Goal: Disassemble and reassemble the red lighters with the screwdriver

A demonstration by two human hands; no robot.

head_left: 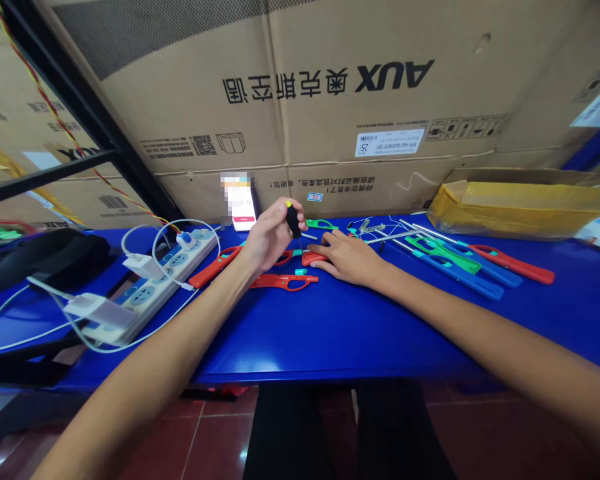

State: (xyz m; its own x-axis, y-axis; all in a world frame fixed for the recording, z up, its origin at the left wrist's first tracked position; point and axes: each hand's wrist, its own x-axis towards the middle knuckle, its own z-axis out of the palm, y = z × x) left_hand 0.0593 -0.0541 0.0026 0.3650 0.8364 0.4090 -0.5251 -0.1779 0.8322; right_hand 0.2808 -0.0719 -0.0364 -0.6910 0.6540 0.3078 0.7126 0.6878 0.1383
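My left hand [273, 237] is closed around a screwdriver [293, 221] with a black handle and a yellow end. The shaft points down at a red lighter handle [314, 257] lying on the blue table. Fingers of my right hand [349, 259] press on that handle from the right, partly covering it. Just in front lies another red lighter shell [285, 283], with a small green piece [301, 272] beside it. More red shell parts [217, 265] sit left of and behind my left wrist. A green shell part [322, 224] is behind my hands.
Long-necked lighters, among them a blue one [460, 275] and a red one [513, 263], lie to the right. Small metal parts [367, 228] are behind my right hand. A power strip [153, 287] with white chargers, a propped phone [242, 208] and a yellow-taped carton [525, 207] surround the table [300, 340].
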